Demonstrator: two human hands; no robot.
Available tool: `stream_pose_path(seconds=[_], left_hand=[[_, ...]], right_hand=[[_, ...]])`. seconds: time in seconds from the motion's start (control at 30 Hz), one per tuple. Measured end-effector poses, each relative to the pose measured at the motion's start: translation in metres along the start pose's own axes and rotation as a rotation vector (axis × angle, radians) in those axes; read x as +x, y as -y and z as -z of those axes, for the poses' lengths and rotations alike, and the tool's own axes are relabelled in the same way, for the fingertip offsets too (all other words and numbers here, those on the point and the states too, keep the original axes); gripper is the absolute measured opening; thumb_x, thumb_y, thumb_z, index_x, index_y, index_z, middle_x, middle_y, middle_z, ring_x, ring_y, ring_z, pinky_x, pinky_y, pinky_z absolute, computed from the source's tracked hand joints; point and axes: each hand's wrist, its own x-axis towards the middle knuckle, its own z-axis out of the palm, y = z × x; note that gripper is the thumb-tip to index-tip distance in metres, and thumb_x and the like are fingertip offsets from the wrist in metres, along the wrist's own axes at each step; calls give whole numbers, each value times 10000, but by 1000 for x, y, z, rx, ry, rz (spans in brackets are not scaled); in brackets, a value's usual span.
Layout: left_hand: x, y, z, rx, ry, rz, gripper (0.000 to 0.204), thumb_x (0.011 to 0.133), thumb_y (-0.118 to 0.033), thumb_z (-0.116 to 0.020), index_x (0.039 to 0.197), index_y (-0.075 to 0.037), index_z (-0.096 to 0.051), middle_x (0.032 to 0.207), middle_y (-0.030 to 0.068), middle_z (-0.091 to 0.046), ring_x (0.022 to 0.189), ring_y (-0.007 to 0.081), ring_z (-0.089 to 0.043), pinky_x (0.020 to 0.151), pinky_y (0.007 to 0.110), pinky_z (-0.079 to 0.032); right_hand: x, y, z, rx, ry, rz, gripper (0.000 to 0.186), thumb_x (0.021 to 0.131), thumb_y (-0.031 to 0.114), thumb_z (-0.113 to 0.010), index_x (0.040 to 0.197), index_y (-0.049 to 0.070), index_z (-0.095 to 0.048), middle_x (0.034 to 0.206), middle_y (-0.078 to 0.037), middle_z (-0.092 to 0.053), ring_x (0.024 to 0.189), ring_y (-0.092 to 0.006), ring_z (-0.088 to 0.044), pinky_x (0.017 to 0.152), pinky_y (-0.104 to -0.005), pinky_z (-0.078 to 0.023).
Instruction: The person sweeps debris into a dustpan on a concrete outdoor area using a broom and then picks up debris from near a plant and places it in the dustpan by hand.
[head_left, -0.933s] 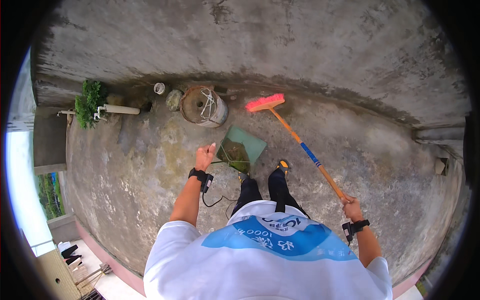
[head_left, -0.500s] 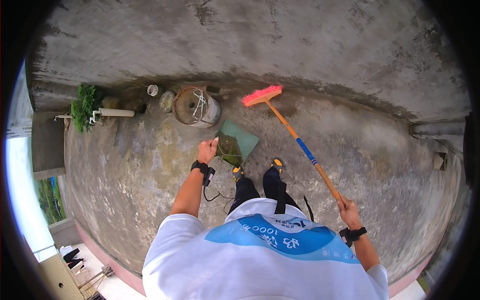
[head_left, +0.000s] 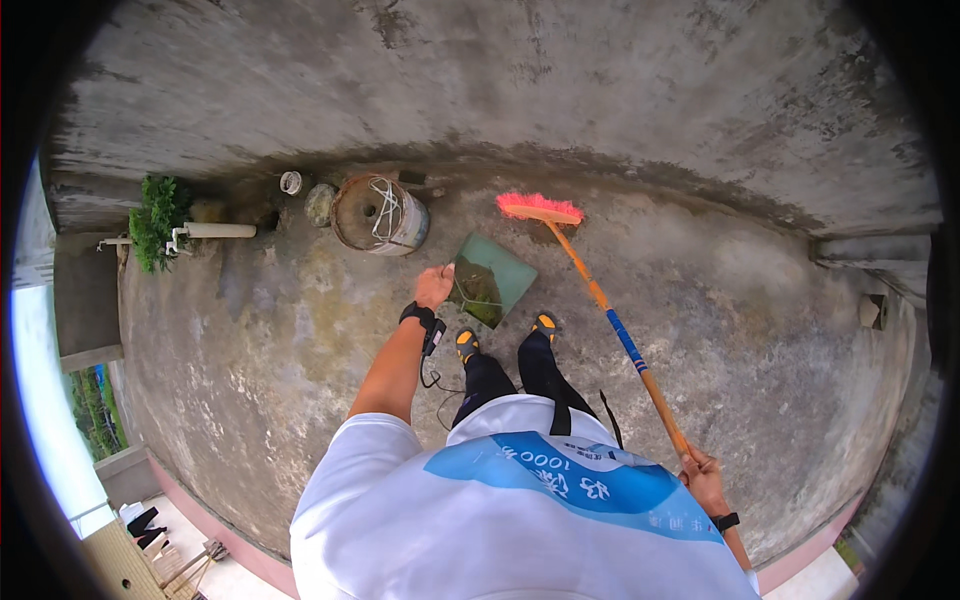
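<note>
Left hand [head_left: 434, 286] grips dustpan [head_left: 490, 279] — broom [head_left: 600, 300] in right hand [head_left: 705, 480].

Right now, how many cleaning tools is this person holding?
2. A broom with a pink-bristled head and orange-and-blue handle is gripped at its end by the right hand. A green dustpan holding debris is in the left hand, just ahead of the feet.

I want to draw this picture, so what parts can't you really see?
Head view:
- Right hand: its fingers wrap the broom handle; the shirt covers the arm.
- Dustpan: the dirt inside is too small to tell apart.
- Left hand: its grip on the dustpan's thin handle is too small to see.
- Barrel: inside is dark.
</note>
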Motion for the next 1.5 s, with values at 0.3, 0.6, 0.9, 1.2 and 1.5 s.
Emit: stream_pose_path(seconds=[0.3,0.6,0.9,1.2,1.5], left_hand=[[35,10,-96,-212,136,-120,237,790,-274,-442,715,-114,-600,711,153,-555,701,324,-527,639,395,-432],[70,-6,-136,160,105,-248,223,782,-253,-445,756,-97,-602,741,152,-574,685,336,-542,629,406,-435],[58,-19,-122,122,137,-162,261,795,-272,-432,733,-85,-603,755,154,-573,729,324,-541,668,400,-434],[55,-18,-117,124,152,-148,254,794,-266,-440,725,-79,-598,746,130,-574,735,306,-538,651,379,-439],[54,-5,-129,106,45,-204,289,799,-288,-434,711,-65,-595,725,156,-560,713,324,-528,654,405,-423]], right_hand=[[33,51,-62,84,48,-63,375,855,156,-406,1224,139,-339,514,20,-358,358,-43,-286,299,-196,-228],[-28,-7,-65,323,273,-104,381,802,61,-506,1171,19,-420,804,-10,-551,673,-40,-480,575,-168,-405],[-3,42,-69,37,225,99,401,823,105,-474,1209,60,-374,602,25,-426,464,-36,-368,389,-188,-321],[34,86,-79,-10,308,-229,387,843,135,-432,1223,152,-359,501,22,-357,356,-45,-281,294,-193,-218],[-29,60,-34,5,306,119,333,842,148,-454,1173,148,-424,499,14,-390,352,-43,-283,298,-196,-208]])
